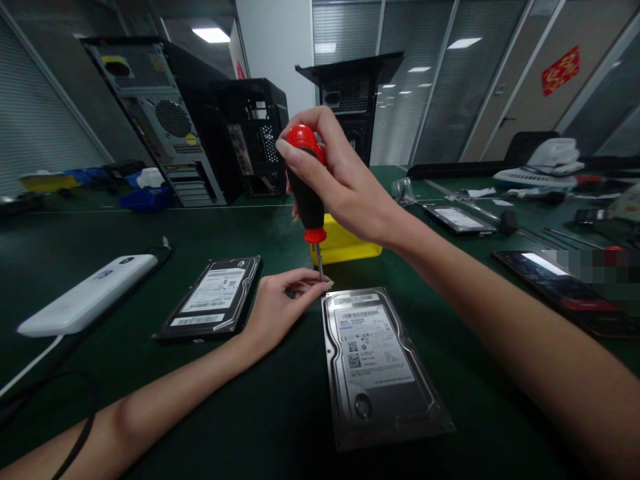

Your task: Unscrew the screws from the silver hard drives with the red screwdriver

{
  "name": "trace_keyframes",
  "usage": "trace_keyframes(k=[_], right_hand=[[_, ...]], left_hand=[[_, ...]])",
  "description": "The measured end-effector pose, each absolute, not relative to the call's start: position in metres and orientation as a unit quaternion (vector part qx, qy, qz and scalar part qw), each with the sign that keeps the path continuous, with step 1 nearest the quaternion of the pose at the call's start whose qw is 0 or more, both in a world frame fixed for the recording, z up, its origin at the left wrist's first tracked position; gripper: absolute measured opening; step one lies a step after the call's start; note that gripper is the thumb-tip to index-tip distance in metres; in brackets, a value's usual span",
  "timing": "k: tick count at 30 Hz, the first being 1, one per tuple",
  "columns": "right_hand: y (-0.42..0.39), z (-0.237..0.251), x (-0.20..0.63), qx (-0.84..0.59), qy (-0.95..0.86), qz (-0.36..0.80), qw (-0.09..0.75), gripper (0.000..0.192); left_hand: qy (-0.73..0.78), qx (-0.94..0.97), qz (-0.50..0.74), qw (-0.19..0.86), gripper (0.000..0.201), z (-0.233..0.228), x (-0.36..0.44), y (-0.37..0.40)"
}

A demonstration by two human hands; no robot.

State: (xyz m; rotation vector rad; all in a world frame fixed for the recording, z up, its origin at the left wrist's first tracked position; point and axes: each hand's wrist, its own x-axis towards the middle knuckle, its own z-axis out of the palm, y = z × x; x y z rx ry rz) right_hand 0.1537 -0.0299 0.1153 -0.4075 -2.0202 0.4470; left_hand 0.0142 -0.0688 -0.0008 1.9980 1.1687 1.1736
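My right hand (327, 170) is closed around the red and black handle of a screwdriver (311, 200), which points down. Its metal shaft ends at the upper left corner of a silver hard drive (380, 360) lying label up. At that corner my left hand (287, 300) pinches with thumb and fingertips around the screwdriver's tip. Whether a screw sits between those fingers is too small to tell. Just left of my left hand a second hard drive (213, 293) lies label up. A yellow box-like object (350, 243) stands behind the screwdriver.
Computer cases (173, 120) stand along the back. On the left lie a white power bank (90, 293) with a cable and a blue tray (146, 198). To the right are a phone (565, 290), another hard drive (459, 219) and scattered tools. A black cable crosses my left forearm.
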Motion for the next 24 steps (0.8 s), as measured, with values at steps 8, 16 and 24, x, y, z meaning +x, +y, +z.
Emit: trace_keyframes(k=[8, 16, 24], right_hand=[[-0.0266, 0.1139, 0.1552, -0.171, -0.829, 0.172, 0.504, 0.02], [-0.0274, 0.1149, 0.1545, -0.168, -0.824, 0.175, 0.513, 0.017], [-0.0293, 0.1197, 0.1572, -0.163, -0.823, 0.2, 0.506, 0.019]], left_hand=[[0.439, 0.732, 0.437, 0.283, 0.019, -0.0031, 0.0126, -0.0672], [0.448, 0.735, 0.428, 0.276, 0.018, -0.0041, 0.0102, -0.0675], [0.456, 0.745, 0.375, 0.311, 0.02, 0.0005, 0.0039, -0.0683]])
